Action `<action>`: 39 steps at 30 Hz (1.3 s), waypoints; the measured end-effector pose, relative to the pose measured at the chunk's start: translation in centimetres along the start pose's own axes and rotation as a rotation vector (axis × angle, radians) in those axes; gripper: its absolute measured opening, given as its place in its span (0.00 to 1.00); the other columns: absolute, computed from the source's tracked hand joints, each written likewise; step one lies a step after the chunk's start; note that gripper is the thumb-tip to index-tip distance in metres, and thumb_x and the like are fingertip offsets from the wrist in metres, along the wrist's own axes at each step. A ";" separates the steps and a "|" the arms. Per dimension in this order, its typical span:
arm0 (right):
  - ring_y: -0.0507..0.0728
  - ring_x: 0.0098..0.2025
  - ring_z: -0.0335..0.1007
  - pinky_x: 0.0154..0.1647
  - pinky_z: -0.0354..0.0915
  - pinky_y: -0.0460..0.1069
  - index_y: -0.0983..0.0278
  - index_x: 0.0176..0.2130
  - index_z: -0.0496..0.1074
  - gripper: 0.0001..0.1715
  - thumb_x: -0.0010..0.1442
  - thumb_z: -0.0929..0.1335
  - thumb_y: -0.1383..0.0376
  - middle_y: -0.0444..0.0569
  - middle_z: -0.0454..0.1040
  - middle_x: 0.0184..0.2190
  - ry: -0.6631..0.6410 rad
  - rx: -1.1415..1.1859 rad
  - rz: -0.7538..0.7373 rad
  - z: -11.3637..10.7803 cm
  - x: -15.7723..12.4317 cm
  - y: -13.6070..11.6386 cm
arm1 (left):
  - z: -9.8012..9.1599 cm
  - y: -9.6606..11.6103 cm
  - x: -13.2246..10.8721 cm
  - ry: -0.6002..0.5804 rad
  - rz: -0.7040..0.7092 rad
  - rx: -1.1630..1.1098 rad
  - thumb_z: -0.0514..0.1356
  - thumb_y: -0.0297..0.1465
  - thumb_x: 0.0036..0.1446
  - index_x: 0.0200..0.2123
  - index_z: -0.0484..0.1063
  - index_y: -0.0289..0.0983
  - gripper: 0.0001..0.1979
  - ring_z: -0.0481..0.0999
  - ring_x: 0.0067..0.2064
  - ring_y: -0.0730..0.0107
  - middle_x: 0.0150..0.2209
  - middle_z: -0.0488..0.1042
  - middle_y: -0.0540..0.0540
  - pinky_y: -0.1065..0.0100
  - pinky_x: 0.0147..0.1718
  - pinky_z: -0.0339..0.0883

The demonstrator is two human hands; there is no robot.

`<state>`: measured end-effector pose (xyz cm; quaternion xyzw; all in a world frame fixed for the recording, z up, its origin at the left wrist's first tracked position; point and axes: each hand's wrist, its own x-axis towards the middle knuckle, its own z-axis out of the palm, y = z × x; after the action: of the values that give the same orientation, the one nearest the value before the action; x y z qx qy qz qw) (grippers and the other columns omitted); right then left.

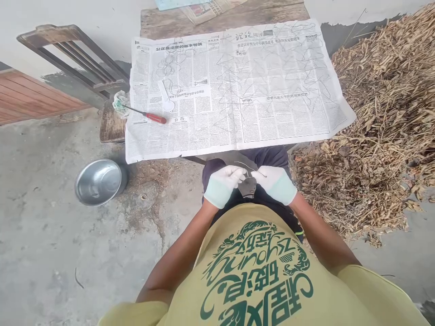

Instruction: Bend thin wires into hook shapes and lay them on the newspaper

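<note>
Both my hands wear white gloves with pale green cuffs, held over my lap below the table's near edge. My left hand [224, 184] is closed, thumb and fingers pinching a thin wire [249, 176]. From the other side, my right hand [274, 183] also pinches the wire, whose curved loose end rises between the hands. Sheets of newspaper [204, 136] cover the table in front of me. Many thin bent wires [168, 69] lie on them, some in rounded loops at left, others in zigzag shapes at right.
A screwdriver [155, 118] with a red handle and a white flat piece with a round end [167, 106] lie on the newspaper. A wooden chair [113, 122] with a crumpled plastic bag [120, 104] stands left. A metal basin [99, 183] sits on the floor; dry plant stalks [370, 149] are heaped right.
</note>
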<state>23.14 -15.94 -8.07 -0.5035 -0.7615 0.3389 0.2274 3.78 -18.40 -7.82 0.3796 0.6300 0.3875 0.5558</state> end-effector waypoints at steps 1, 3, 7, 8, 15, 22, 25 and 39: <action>0.51 0.24 0.52 0.29 0.51 0.49 0.59 0.22 0.51 0.29 0.70 0.65 0.57 0.40 0.55 0.18 0.017 0.028 0.022 0.0 -0.1 -0.1 | -0.1 0.1 0.1 0.015 0.007 0.005 0.68 0.40 0.57 0.33 0.82 0.36 0.13 0.74 0.27 0.71 0.29 0.81 0.45 0.69 0.27 0.67; 0.51 0.24 0.53 0.29 0.51 0.50 0.59 0.21 0.52 0.29 0.69 0.65 0.57 0.40 0.56 0.18 0.063 0.068 0.069 0.1 -0.3 -0.4 | 0.0 0.1 0.0 0.076 0.036 -0.003 0.67 0.41 0.58 0.33 0.83 0.36 0.13 0.73 0.27 0.72 0.29 0.81 0.45 0.69 0.27 0.66; 0.51 0.23 0.57 0.31 0.55 0.49 0.59 0.19 0.59 0.28 0.68 0.66 0.57 0.41 0.63 0.17 0.121 0.140 0.173 0.2 -0.5 -1.0 | 0.5 -0.8 -0.4 0.195 0.074 -0.211 0.68 0.43 0.59 0.34 0.82 0.35 0.16 0.74 0.27 0.72 0.25 0.79 0.47 0.69 0.32 0.69; 0.52 0.23 0.59 0.31 0.56 0.49 0.59 0.19 0.60 0.27 0.68 0.66 0.57 0.41 0.65 0.17 0.120 0.170 0.205 0.1 -0.5 -1.2 | 0.7 -1.1 -0.4 0.182 0.059 -0.305 0.69 0.45 0.59 0.35 0.82 0.35 0.17 0.75 0.27 0.72 0.25 0.78 0.47 0.68 0.33 0.71; 0.52 0.22 0.65 0.34 0.62 0.49 0.59 0.19 0.64 0.27 0.68 0.67 0.58 0.41 0.70 0.16 0.060 0.490 0.343 -0.5 -0.3 -1.9 | 0.5 -2.1 0.0 -0.126 0.034 -0.501 0.76 0.46 0.49 0.38 0.83 0.34 0.22 0.80 0.29 0.68 0.35 0.84 0.41 0.64 0.36 0.76; 0.51 0.21 0.63 0.32 0.62 0.49 0.59 0.17 0.62 0.28 0.68 0.66 0.60 0.41 0.68 0.14 -0.041 0.733 0.373 -0.8 -0.4 -3.5 | -1.1 0.5 -1.4 -0.179 0.334 -0.088 0.73 0.32 0.53 0.41 0.86 0.39 0.11 0.84 0.41 0.59 0.41 0.86 0.42 0.60 0.47 0.78; 0.51 0.20 0.61 0.30 0.61 0.49 0.58 0.17 0.60 0.28 0.67 0.67 0.60 0.41 0.66 0.13 -0.060 0.832 0.390 -0.6 -0.4 -3.9 | -1.0 1.2 -1.9 -0.129 0.368 -0.019 0.72 0.31 0.54 0.39 0.87 0.40 0.08 0.84 0.43 0.58 0.41 0.86 0.43 0.58 0.51 0.77; 0.52 0.20 0.61 0.30 0.62 0.49 0.58 0.17 0.60 0.28 0.67 0.67 0.59 0.41 0.67 0.14 -0.010 0.700 0.373 -1.3 -0.4 -4.6 | -0.9 -1.5 -0.6 -0.123 0.054 -0.570 0.79 0.46 0.41 0.33 0.82 0.35 0.23 0.84 0.30 0.57 0.30 0.84 0.42 0.52 0.40 0.81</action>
<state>21.36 -17.15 -3.80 -0.5235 -0.4967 0.6158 0.3162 2.88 -19.65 -8.82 0.2476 0.4502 0.5399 0.6667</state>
